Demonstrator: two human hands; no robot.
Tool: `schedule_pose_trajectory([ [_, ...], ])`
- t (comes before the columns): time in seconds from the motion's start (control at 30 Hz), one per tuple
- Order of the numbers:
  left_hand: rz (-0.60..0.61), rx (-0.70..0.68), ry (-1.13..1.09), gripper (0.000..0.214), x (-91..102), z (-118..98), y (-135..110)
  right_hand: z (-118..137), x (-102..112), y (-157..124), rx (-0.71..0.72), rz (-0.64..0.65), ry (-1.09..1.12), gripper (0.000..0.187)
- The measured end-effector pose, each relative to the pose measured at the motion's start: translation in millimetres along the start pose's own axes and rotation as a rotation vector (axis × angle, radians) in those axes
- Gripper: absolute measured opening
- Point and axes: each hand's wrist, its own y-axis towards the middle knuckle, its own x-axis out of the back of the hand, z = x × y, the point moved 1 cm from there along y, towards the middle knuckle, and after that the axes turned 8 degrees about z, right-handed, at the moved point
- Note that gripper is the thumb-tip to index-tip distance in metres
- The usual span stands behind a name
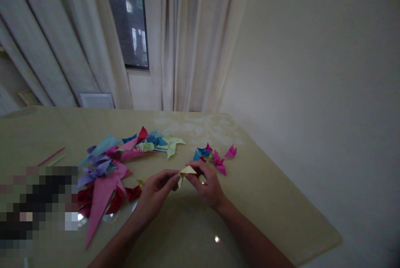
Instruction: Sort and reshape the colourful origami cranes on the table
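Between my two hands, above the table, is a small pale-yellow folded paper piece [187, 170], like an origami crane. My left hand [158, 186] pinches its left, lower part between thumb and fingers. From the other side, my right hand [206, 182] grips the paper with its thumb and fingertips closed. The fingers cover part of the folds. Just beyond my right hand lie small magenta origami cranes [219, 163] with a blue one [202, 152]. Left of my left hand is a dark red folded paper [133, 193].
A pile of pink [104, 189], purple, light-blue and pale-green [171, 145] folded papers spreads over the left of the glossy table [265, 201]. A thin red stick [51, 156] lies farther left. A wall [312, 72] runs along the right; curtains [200, 43] hang behind.
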Motion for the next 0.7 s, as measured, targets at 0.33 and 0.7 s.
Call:
schedule_pose_trajectory([
  [0.33,-0.204,-0.029,1.132,0.037,11.8,12,-6,-12,49,11,-0.214,0.301,-0.436,0.011],
  [0.7,-0.125,-0.031,0.809,0.028,24.2,28,3,-19,64,14,-0.534,0.246,-0.936,0.028],
])
